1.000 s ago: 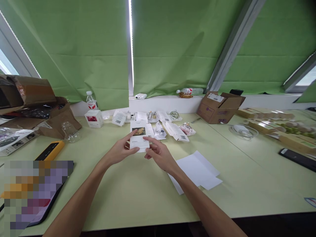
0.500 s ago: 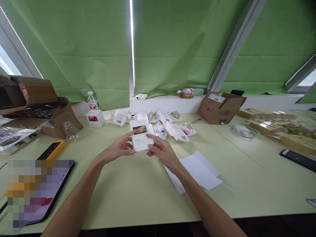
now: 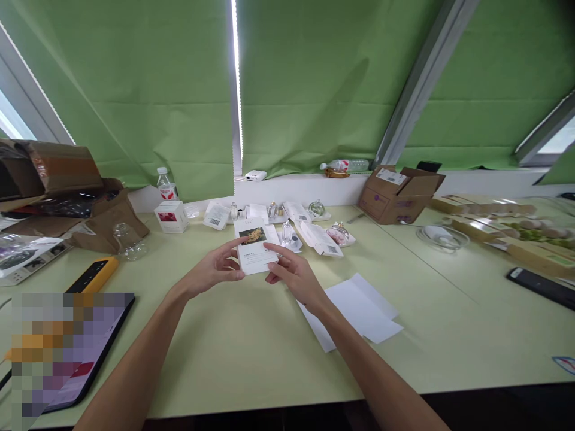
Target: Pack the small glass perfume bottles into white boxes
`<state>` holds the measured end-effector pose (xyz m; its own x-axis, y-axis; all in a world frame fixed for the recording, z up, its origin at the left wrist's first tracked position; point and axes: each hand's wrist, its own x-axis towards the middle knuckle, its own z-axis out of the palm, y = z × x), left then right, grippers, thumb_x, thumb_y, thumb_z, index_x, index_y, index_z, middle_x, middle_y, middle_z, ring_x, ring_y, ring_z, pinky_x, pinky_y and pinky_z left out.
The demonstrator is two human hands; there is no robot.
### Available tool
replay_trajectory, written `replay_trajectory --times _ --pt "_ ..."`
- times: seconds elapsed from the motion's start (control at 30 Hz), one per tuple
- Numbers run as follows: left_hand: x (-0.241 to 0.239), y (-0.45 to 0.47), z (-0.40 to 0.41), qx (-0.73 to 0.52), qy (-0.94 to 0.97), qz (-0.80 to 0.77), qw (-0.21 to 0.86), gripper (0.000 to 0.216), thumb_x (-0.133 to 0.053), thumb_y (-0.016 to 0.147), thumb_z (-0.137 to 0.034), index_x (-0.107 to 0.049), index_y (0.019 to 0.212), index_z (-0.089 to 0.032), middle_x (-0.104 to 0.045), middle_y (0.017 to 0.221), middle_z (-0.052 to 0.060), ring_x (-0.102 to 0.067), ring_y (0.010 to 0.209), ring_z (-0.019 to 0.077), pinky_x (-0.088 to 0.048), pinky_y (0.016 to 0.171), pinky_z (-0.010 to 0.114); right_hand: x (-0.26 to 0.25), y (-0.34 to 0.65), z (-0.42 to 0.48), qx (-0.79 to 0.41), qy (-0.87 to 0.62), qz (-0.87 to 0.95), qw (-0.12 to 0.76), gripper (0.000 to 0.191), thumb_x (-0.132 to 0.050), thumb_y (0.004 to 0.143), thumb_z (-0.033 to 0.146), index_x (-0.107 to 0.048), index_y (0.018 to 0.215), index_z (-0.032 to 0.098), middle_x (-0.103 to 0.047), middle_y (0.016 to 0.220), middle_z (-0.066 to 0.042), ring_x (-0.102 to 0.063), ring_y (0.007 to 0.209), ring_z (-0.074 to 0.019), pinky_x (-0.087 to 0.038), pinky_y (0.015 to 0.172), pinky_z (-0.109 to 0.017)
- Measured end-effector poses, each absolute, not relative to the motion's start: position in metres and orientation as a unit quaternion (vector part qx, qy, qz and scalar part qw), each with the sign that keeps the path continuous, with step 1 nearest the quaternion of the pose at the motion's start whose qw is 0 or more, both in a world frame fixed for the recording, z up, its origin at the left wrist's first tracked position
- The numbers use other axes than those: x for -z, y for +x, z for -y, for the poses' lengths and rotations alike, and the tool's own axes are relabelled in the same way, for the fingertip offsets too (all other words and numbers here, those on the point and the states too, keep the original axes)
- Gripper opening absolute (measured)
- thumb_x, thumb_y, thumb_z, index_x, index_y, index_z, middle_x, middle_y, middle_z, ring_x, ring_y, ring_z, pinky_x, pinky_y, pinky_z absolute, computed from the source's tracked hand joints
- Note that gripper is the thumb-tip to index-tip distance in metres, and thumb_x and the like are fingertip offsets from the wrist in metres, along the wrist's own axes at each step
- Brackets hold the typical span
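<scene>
Between my two hands a white box with a picture of yellow flowers on its face is held up over the table. My left hand grips its left edge, thumb low and index finger across the front. At its right edge my right hand is closed on it, thumb and index finger on the near face. Behind the box lie glass perfume bottles and white packets with barcodes. White paper sheets rest under my right forearm.
At left are a tablet, an orange power bank-like block, a white box with a red picture and torn cardboard. A cardboard carton, a coiled white cable and a black phone lie at right.
My hands keep the same hold on the white box. The whole view has shifted very slightly; nothing else has visibly moved.
</scene>
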<state>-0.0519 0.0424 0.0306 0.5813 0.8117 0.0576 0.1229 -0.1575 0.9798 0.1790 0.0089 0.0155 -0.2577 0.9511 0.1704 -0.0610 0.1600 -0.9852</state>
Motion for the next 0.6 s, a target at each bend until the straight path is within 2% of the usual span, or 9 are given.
replay_trajectory --times 0.6 --pt "-0.0358 -0.0541 -0.0406 -0.298 0.682 -0.341 0.574 0.081 -0.073 0.075 -0.029 -0.031 0.144 -0.037 -0.06 0.115 0.007 -0.056 0.092 0.0196 -0.043 0.087 0.039 -0.0159 0.1789 -0.0082 -0.518 -0.372 0.597 0.486 0.052 -0.062 0.083 0.034 -0.05 0.133 0.025 -0.067 0.094 -0.004 -0.064 0.07 -0.0148 -0.052 0.076 -0.037"
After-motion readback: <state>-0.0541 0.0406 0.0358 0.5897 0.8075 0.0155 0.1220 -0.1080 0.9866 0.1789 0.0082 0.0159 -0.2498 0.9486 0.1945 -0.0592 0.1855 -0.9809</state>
